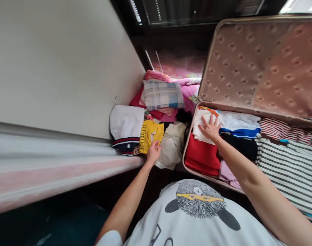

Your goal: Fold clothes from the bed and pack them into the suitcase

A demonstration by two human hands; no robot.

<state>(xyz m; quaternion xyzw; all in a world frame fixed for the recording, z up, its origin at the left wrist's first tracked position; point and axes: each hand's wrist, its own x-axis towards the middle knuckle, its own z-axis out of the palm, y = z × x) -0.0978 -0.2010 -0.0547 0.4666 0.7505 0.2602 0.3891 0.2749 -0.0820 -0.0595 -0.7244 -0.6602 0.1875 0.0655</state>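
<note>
My left hand is at a yellow garment with dark lettering along its edge, its fingers closed on the cloth's lower right part. Beside it lie a white garment with a dark striped band and a crumpled beige garment. On the right, my right hand rests flat with spread fingers on a folded white garment with an orange print. That garment lies in the far left corner of an open suitcase, partly over a folded red garment.
More folded clothes fill the suitcase, including a black-and-white striped garment and a black one. Its patterned lid stands raised behind. A plaid folded cloth lies on pink bedding. A large pale panel rises at left.
</note>
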